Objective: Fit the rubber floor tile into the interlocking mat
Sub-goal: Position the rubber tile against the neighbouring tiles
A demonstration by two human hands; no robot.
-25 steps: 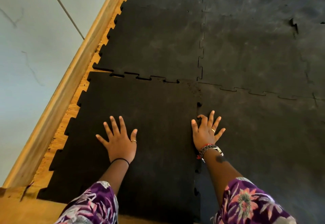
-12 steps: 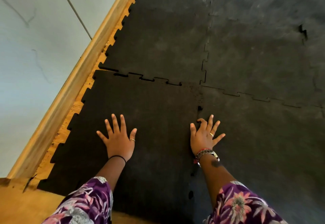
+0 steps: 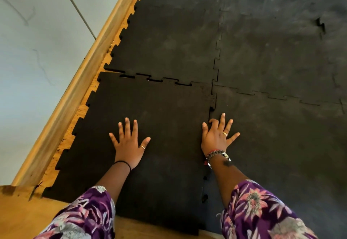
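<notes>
Left hand [image 3: 129,145] flat, fingers spread, on the rubber tile [image 3: 150,118]; right hand [image 3: 216,139] splayed over the seam — holding nothing; tile's near edge hidden by sleeves [image 3: 84,218].

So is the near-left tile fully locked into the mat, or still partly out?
Partly out. The tile shows dark open gaps along its far seam, and unfilled notches along the right seam under the right hand.

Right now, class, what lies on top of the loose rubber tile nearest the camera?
The left hand lies flat on the tile. The right hand rests across its right seam. The seam beneath that hand is hidden.
</notes>
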